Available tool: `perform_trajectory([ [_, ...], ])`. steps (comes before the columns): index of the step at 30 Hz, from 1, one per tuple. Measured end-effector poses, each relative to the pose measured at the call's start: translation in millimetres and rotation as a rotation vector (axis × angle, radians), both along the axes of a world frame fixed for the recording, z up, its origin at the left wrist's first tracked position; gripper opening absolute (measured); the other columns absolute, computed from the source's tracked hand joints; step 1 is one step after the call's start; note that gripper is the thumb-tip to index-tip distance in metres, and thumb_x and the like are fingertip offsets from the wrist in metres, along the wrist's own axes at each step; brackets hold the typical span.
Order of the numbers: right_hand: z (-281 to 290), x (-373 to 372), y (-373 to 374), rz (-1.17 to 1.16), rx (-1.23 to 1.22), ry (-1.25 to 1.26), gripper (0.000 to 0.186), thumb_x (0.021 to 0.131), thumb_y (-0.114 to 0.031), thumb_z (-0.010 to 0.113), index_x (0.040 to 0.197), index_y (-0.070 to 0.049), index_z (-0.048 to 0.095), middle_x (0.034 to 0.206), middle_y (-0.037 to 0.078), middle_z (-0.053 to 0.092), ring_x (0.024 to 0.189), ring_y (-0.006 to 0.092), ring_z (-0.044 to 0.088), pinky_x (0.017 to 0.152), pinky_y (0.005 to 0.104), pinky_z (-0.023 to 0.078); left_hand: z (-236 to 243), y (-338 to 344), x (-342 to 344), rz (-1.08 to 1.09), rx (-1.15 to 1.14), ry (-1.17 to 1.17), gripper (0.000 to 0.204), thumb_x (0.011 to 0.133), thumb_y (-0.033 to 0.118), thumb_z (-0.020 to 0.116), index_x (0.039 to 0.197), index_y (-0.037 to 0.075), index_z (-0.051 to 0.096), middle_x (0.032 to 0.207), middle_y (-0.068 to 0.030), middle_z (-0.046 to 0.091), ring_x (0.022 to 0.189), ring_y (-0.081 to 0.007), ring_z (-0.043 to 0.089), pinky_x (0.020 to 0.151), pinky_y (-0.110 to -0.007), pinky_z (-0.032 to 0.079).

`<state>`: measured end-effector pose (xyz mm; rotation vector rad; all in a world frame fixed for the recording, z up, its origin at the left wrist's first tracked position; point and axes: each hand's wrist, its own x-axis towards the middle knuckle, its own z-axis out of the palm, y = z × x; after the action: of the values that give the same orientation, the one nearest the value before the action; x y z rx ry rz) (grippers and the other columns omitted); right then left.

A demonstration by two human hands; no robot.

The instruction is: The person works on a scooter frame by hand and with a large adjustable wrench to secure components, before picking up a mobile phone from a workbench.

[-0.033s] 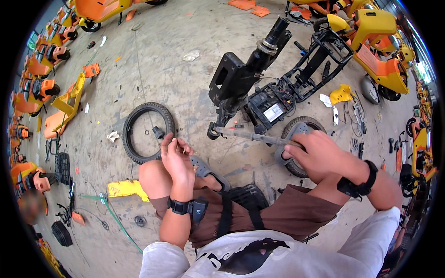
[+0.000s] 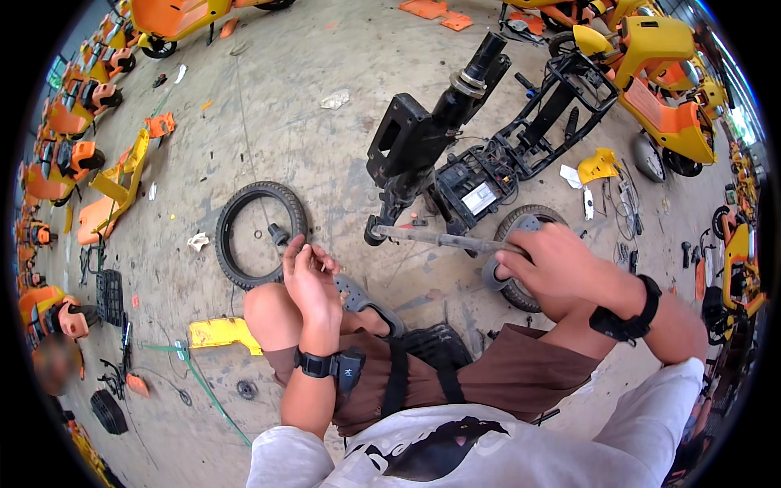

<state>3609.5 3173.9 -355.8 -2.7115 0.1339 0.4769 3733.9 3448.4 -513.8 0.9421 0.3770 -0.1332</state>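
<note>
My right hand (image 2: 555,264) is closed round one end of a long grey bar (image 2: 443,239). The bar runs leftward to the black eye-shaped lower end (image 2: 373,231) of an upright front fork (image 2: 407,154), and its far tip meets that end; the exact contact is too small to tell. My left hand (image 2: 311,281) is raised above my knee, palm turned up, fingers loosely bent and apart, with nothing visible in it. Just beyond its fingertips is a tyre (image 2: 229,244) with a dark cylindrical part (image 2: 278,233) at its inner edge.
Behind the fork lies a black scooter frame (image 2: 561,118) with a wired box (image 2: 476,191). Another tyre (image 2: 521,302) is by my right foot. Yellow panels (image 2: 224,332), cables (image 2: 626,195) and a footrest mat (image 2: 109,297) lie about. Rows of orange-yellow scooters (image 2: 667,106) line both sides.
My right hand and the bar have shifted very slightly left, bringing the bar's tip further across the fork end. My left hand stays where it was.
</note>
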Motion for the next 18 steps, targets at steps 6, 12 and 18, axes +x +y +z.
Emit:
perform_trajectory([
  [6,14,39,17,0.229,-0.311,0.040,0.033,0.088,-0.029,0.053,0.075,-0.001,0.063,0.064,0.018,0.062,0.063,0.0359,0.062,0.060,0.0434,0.050,6,6,-3,-0.022,-0.001,-0.032,0.023,0.092,0.006,0.046,0.114,0.004,0.045,0.074,-0.0065,0.053,0.060,-0.0147,0.050,0.051,-0.030,0.043],
  [12,14,69,27,0.412,-0.407,0.047,0.029,0.082,-0.027,0.058,0.073,0.000,0.067,0.069,0.017,0.065,0.067,0.0330,0.065,0.061,0.0397,0.052,-1,5,-4,-0.080,0.014,-0.049,0.020,0.091,0.007,0.047,0.111,0.004,0.050,0.075,-0.0062,0.053,0.059,-0.0149,0.050,0.052,-0.029,0.040],
  [18,16,78,35,0.482,-0.421,0.063,0.032,0.084,-0.030,0.058,0.069,-0.003,0.066,0.068,0.014,0.065,0.066,0.0322,0.065,0.060,0.0383,0.051,-2,-1,-7,-0.139,0.029,-0.032,0.016,0.091,0.008,0.048,0.107,0.004,0.052,0.074,-0.0059,0.053,0.058,-0.0144,0.050,0.050,-0.029,0.041],
])
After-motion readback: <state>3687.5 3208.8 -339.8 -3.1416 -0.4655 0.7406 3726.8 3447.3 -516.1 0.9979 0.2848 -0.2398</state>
